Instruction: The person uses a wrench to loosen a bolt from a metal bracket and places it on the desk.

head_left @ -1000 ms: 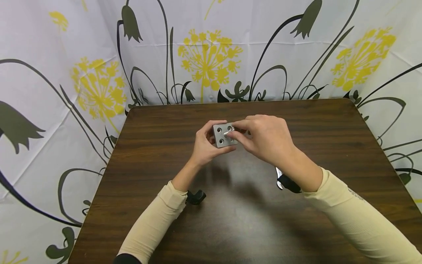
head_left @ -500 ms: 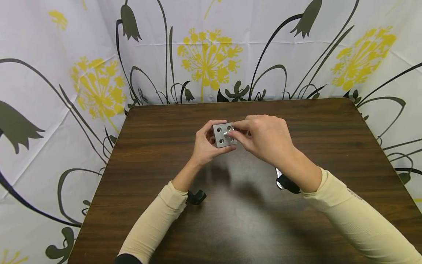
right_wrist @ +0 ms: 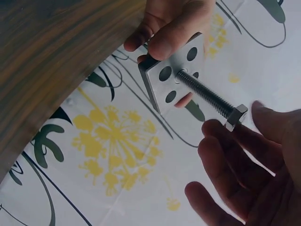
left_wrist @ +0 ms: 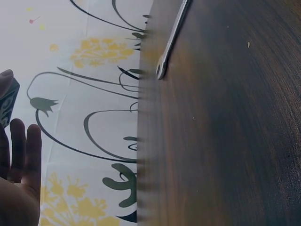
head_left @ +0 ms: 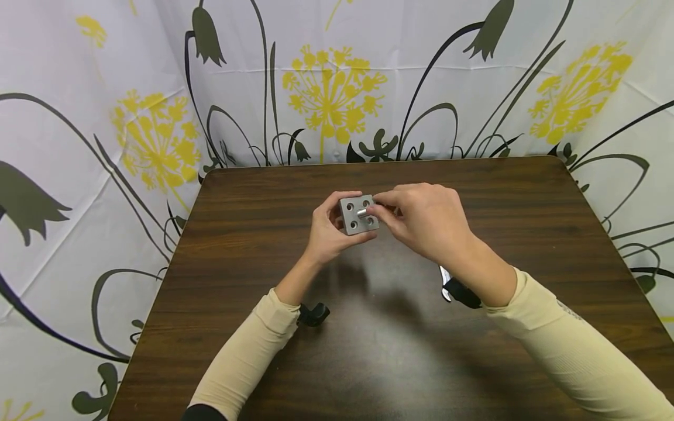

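Observation:
My left hand point(head_left: 327, 225) grips a grey metal block point(head_left: 347, 217) by its edges above the table, thumb and fingers on opposite sides. Several round holes show in its face. From the middle of that face a threaded bolt point(right_wrist: 207, 92) sticks out, its far end hidden in the block. Thumb and fingers of my right hand point(head_left: 429, 219) are curled about the bolt's hex head point(right_wrist: 237, 115); in the right wrist view the thumb stands close beside it. The left wrist view catches only a corner of the block point(left_wrist: 8, 103) and part of the left hand point(left_wrist: 21, 188).
An open-end wrench point(left_wrist: 174, 40) lies on the dark wood table point(head_left: 253, 222), partly covered by the right wrist in the head view. Black wrist mounts point(head_left: 313, 314) stick out under the forearms. A white curtain with flower prints point(head_left: 416, 35) hangs behind the table.
My right thumb and finger have shifted slightly on the bolt, drawing back to the right, so more of its shaft shows. The left hand and block have stayed nearly still.

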Motion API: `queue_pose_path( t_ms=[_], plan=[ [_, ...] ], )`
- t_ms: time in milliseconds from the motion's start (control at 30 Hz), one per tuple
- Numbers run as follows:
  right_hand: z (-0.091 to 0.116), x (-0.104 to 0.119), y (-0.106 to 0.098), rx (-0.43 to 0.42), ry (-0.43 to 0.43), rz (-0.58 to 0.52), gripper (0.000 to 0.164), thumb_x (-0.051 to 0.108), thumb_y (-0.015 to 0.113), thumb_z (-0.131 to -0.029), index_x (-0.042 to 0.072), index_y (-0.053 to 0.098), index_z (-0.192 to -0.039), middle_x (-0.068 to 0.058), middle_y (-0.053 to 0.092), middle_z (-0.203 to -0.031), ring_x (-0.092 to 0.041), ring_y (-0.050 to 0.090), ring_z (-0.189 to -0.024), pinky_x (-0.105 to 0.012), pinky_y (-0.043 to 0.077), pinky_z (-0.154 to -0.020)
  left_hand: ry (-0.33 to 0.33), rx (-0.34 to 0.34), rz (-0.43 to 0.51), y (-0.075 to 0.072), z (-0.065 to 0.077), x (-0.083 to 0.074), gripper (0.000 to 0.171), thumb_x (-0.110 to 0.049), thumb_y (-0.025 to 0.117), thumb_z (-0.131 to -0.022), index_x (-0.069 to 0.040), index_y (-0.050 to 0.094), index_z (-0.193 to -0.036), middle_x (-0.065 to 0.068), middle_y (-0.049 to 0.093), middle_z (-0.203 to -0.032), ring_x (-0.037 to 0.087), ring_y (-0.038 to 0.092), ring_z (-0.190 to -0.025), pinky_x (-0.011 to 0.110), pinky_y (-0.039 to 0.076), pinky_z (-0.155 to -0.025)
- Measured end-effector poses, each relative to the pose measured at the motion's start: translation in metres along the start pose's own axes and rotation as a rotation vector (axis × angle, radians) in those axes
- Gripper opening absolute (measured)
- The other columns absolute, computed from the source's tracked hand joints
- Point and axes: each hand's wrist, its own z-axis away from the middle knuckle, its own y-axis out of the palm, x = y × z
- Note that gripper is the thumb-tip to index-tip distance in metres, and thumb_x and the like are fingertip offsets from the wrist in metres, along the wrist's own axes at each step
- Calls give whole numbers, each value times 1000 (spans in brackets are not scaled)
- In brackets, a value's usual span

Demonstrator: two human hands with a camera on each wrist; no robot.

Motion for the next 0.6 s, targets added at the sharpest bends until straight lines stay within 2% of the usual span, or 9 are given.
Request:
queue_pose_path(
  t_ms=[67,133,200,267,400,500,600],
  plan=[
    [0,0,0,24,-28,-16,14,27,74,-89,20,79,-100,7,69,-84,-12,59,-66,-34,45,-48,-1,-1,-1,-1,0,1,66,14,84,-64,5,58,-124,18,61,-109,18,60,-90,28,54,-71],
    [0,-1,0,34,-78,-36,20,18,77,-86,18,78,-106,4,70,-93,-15,61,-77,-35,49,-54,5,-3,-3,-2,0,7,67,14,84,-64,3,58,-125,16,61,-110,19,60,-90,29,54,-71],
    [0,-1,0,27,-112,-51,26,17,79,-83,17,77,-109,2,69,-99,-17,61,-84,-36,51,-58,6,-7,-5,-4,0,15,68,14,85,-63,0,59,-125,13,62,-110,20,60,-91,29,54,-71],
    [1,-1,1,-2,-113,-48,27,22,80,-83,16,77,-109,2,69,-100,-17,61,-84,-35,51,-58,14,-7,-8,-5,0,22,70,14,85,-63,-3,60,-126,11,61,-111,22,60,-92,29,54,-71],
    [1,-1,2,-49,-59,-9,23,34,76,-87,18,78,-102,6,70,-86,-13,59,-68,-33,45,-48,29,-4,-5,-5,-1,28,70,10,87,-63,-7,61,-126,10,62,-111,23,61,-92,31,55,-71],
    [1,-2,2,-34,-62,-11,14,25,76,-87,19,79,-100,7,69,-85,-12,60,-68,-33,45,-47,28,-6,-6,-4,0,24,70,9,88,-63,-5,61,-126,10,62,-110,23,61,-91,31,55,-70],
    [2,-3,2,-13,-100,-35,22,16,78,-84,19,78,-106,5,69,-94,-14,62,-80,-35,49,-52,25,-7,-10,-5,-1,23,69,9,87,-63,-5,60,-126,10,62,-110,23,61,-91,31,55,-70]
  ],
)
